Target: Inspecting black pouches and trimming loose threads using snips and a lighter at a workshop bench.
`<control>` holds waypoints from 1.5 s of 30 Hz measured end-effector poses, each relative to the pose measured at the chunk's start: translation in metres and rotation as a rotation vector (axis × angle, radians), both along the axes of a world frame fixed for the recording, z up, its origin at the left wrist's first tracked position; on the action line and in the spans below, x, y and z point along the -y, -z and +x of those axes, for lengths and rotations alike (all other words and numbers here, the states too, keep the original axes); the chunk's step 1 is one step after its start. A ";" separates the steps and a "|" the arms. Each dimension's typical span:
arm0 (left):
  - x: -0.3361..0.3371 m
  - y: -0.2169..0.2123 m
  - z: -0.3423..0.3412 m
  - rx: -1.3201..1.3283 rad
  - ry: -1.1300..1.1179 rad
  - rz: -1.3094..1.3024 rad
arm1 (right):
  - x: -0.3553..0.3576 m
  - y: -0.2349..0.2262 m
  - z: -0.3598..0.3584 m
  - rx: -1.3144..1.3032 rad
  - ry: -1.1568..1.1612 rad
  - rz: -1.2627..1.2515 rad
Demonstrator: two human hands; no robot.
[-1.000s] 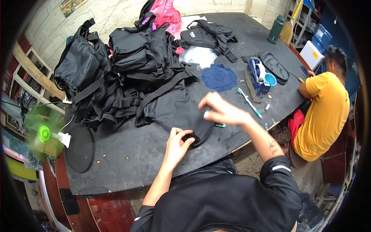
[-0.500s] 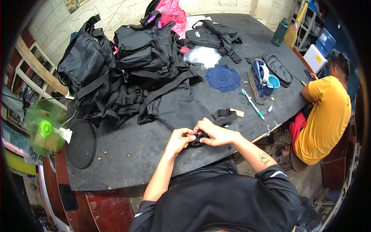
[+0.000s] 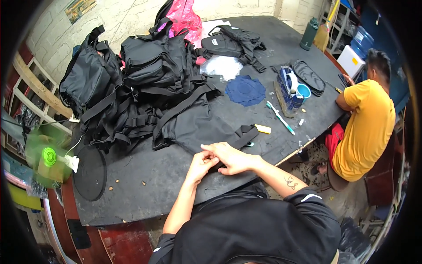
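Observation:
Close to the table's near edge, my left hand (image 3: 202,166) and my right hand (image 3: 234,159) meet, fingers closed in a pinch. Between them is a black strap (image 3: 215,167), mostly covered by the fingers, so its end cannot be made out. My right hand lies partly over the left fingertips. Just beyond both hands spreads a black fabric bag (image 3: 195,121), lying flat, with wide webbing along its side. A loose webbing end (image 3: 247,135) rests on the table past my right hand, beside a small yellow object (image 3: 263,129).
Black bags (image 3: 154,61) are heaped at the back left. Right of them lie blue fabric pieces (image 3: 245,91), a toothbrush (image 3: 280,118) and a blue container (image 3: 290,94). A green fan (image 3: 49,156) runs at the left edge. A person in a yellow shirt (image 3: 365,127) sits at right.
My right hand has turned further over the left fingertips, hiding more of the black strap. The whole view has shifted slightly, moving the table's contents a little to the left.

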State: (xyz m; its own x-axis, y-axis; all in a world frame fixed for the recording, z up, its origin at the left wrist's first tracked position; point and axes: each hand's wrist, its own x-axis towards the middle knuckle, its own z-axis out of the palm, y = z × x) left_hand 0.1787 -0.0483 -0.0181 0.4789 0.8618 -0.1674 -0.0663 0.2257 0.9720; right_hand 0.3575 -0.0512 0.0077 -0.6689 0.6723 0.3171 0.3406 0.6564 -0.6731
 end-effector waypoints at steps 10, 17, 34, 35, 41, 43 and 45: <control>-0.010 -0.015 -0.047 0.037 0.166 0.180 | -0.019 -0.040 0.084 0.220 0.660 0.389; -0.014 -0.021 -0.070 -0.168 0.225 0.295 | -0.014 -0.008 0.067 -0.451 0.956 -0.133; -0.064 -0.049 0.052 0.159 -0.101 0.112 | -0.009 0.008 0.090 0.173 0.902 0.301; -0.064 -0.052 0.054 0.174 -0.140 0.137 | -0.009 0.027 0.101 0.173 0.907 0.306; -0.062 -0.046 0.074 0.551 -0.169 0.005 | -0.016 0.051 0.102 0.350 1.085 0.296; -0.066 -0.038 0.075 0.546 -0.171 0.037 | -0.014 0.010 0.074 -0.389 1.052 -0.427; -0.064 -0.044 0.079 0.630 -0.211 0.037 | -0.012 -0.012 0.055 -0.470 0.922 -0.411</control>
